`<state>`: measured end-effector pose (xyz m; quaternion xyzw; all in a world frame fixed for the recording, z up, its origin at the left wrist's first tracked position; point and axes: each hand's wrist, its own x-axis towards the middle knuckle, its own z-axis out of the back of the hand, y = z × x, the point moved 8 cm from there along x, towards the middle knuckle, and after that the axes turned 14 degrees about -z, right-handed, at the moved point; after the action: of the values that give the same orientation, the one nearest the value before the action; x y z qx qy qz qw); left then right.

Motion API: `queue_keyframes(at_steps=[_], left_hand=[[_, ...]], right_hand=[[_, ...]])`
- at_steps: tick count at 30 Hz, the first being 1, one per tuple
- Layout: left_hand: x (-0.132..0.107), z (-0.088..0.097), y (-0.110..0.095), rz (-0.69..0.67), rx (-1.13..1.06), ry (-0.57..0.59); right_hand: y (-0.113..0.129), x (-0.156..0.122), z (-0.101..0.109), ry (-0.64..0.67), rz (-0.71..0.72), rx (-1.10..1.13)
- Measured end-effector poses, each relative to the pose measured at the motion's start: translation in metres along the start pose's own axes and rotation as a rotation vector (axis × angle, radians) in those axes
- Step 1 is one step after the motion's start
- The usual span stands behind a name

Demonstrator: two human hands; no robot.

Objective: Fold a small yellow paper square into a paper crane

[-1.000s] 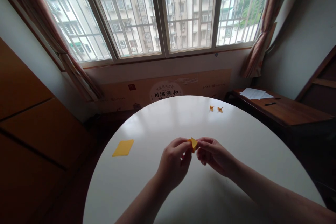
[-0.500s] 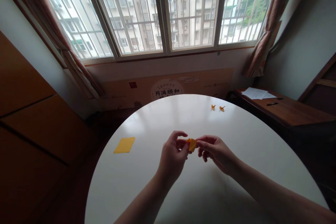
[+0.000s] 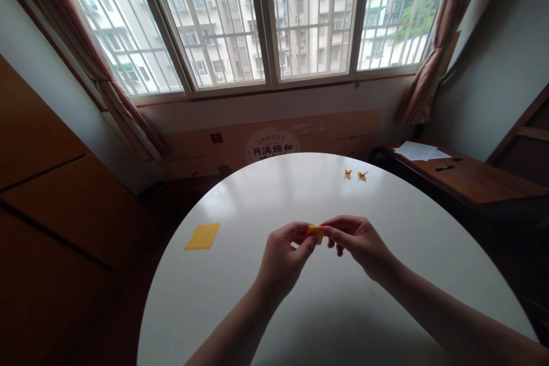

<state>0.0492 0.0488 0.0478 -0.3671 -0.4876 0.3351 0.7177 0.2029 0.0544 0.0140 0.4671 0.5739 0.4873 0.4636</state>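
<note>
A small piece of folded yellow origami paper [image 3: 316, 231] is held between my two hands above the white round table [image 3: 206, 314]. My left hand [image 3: 283, 257] pinches its left side, thumb in front and fingers behind. At its right edge, my right hand [image 3: 358, 243] grips it between thumb and index finger, the other fingers curled beneath. Fingers partly hide the paper, so its exact folded form cannot be made out.
A stack of yellow square paper [image 3: 203, 237] lies on the table's left side. Two small origami cranes, a left crane [image 3: 347, 174] and a right crane [image 3: 362, 176], stand near the far edge. A wooden desk [image 3: 484, 180] with white sheets [image 3: 420, 151] is at the right.
My left index finger has come down from its raised position onto the paper. The paper has turned and now shows a flatter, band-like upper edge. The right hand stays at its right edge.
</note>
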Motion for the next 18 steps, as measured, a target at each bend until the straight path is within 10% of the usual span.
queue_keyframes(at_steps=[10, 18], left_hand=[[-0.006, -0.003, 0.004, 0.144, -0.289, -0.112], [-0.008, -0.016, -0.005, 0.172, -0.252, 0.022]], right_hand=[[0.017, -0.019, -0.010, 0.038, 0.062, 0.071], [0.033, -0.030, -0.012, 0.053, 0.149, 0.070]])
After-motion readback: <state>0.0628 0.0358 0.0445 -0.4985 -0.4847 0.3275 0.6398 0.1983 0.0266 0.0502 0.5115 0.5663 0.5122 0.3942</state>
